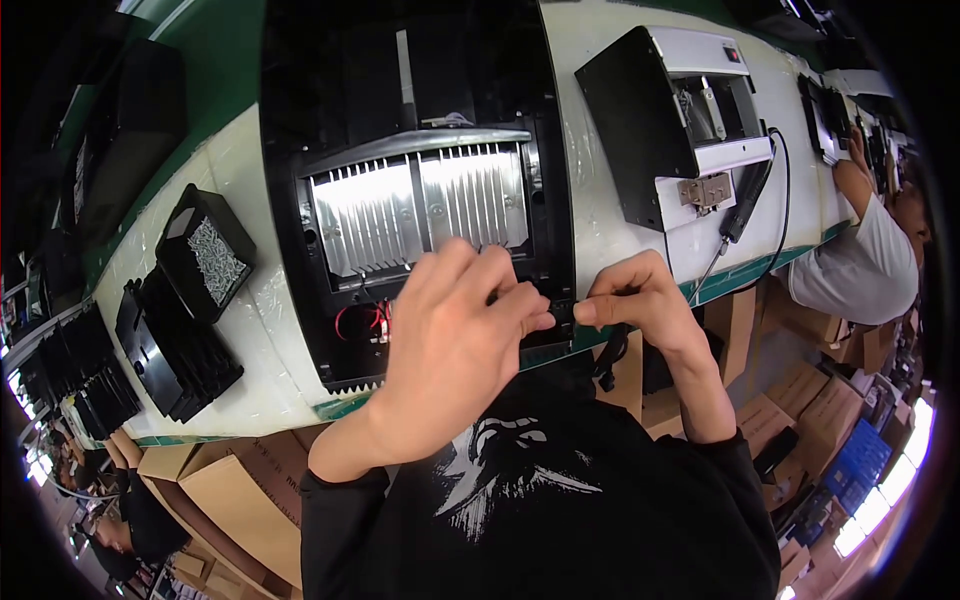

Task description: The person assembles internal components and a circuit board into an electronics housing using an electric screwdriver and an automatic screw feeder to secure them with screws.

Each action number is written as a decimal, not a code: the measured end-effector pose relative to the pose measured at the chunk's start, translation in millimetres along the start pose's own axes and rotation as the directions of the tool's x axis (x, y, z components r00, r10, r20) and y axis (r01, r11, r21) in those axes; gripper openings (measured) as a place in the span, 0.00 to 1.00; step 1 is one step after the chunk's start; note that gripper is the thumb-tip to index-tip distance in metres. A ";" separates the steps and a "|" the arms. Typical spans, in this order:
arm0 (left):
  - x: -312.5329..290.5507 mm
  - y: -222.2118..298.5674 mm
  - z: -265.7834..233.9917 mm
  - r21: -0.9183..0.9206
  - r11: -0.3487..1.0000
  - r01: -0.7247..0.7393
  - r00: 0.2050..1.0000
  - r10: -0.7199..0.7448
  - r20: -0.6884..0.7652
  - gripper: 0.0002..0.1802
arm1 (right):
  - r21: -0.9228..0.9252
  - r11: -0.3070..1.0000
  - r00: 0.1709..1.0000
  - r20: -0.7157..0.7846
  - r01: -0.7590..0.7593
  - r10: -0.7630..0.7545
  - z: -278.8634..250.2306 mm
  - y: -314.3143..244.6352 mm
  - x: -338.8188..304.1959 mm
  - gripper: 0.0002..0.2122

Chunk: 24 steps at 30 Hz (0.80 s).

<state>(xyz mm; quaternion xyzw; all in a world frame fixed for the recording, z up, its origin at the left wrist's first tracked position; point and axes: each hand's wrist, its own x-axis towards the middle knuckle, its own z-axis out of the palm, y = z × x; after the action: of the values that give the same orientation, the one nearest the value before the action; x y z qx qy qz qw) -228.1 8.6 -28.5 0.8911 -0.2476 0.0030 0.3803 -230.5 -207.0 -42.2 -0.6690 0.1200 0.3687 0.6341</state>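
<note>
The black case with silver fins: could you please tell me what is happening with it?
A person's left hand and right hand work close together at the near right part of the open black case; anything between their fingers is too small to tell. The finned metal block sits inside. A bin of screws lies to the left.

White bench top (262,370) runs across view, glossy and seamed; green edge strip (728,284) along near side. Directly on it: large black case (285,230) at center, close to near edge. Left of case: 1 black open-topped bin (190,285), tilted in view, with 2 groups of black parts near it: nearer group (180,350), farther group (85,390). Right of case: black-and-white housing (635,130), black corded driver (745,210) just beside it, cord (785,190) curving along bench. Farther right: flat black piece (822,120).
</note>
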 end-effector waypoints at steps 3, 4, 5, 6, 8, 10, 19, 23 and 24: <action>-2.3 0.4 6.9 0.046 0.998 -0.040 0.999 0.040 0.003 0.06 | -0.019 0.999 0.998 -0.035 0.049 -0.050 0.9 9.0 0.4 0.08; 0.8 2.1 8.0 0.072 0.996 -0.055 0.998 0.055 0.005 0.06 | -0.024 0.998 0.997 -0.041 0.062 -0.062 -1.1 13.1 0.8 0.08; 2.5 3.6 10.3 0.076 0.995 -0.067 0.998 0.067 -0.003 0.06 | 0.020 0.998 0.998 -0.031 0.057 -0.056 -3.4 17.5 2.1 0.08; 3.3 4.3 13.8 0.085 0.994 -0.071 0.997 0.071 0.008 0.05 | 0.064 0.997 0.999 -0.019 0.052 -0.051 -6.0 21.9 4.0 0.07; 1.8 9.3 13.8 0.103 0.991 -0.082 0.997 0.081 0.020 0.05 | 0.105 0.992 0.997 -0.005 0.074 -0.074 -9.2 31.2 6.2 0.08; 3.8 14.0 12.9 0.172 0.982 -0.076 0.997 0.077 0.003 0.06 | 0.147 0.984 0.995 0.008 0.100 -0.103 -10.6 39.3 7.7 0.08; -12.4 4.2 6.1 0.095 0.995 -0.032 0.996 0.039 -0.078 0.06 | 0.052 0.834 0.829 -0.159 0.549 -0.536 20.0 39.4 12.8 0.14; -19.6 7.3 18.6 -0.029 1.000 -0.010 0.996 0.007 -0.086 0.06 | -0.256 0.819 0.801 -0.199 0.514 -0.565 34.0 18.4 8.8 0.28; -21.7 10.1 22.4 -0.023 1.000 0.002 0.995 -0.004 -0.095 0.06 | -0.327 0.846 0.847 -0.190 0.422 -0.496 32.5 7.6 3.2 0.28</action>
<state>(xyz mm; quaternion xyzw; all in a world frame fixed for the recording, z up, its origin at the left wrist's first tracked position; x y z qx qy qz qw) -255.7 -3.0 -41.8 0.8860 -0.2278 0.0420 0.4016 -244.1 -176.9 -47.5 -0.8022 -0.0124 0.1238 0.5839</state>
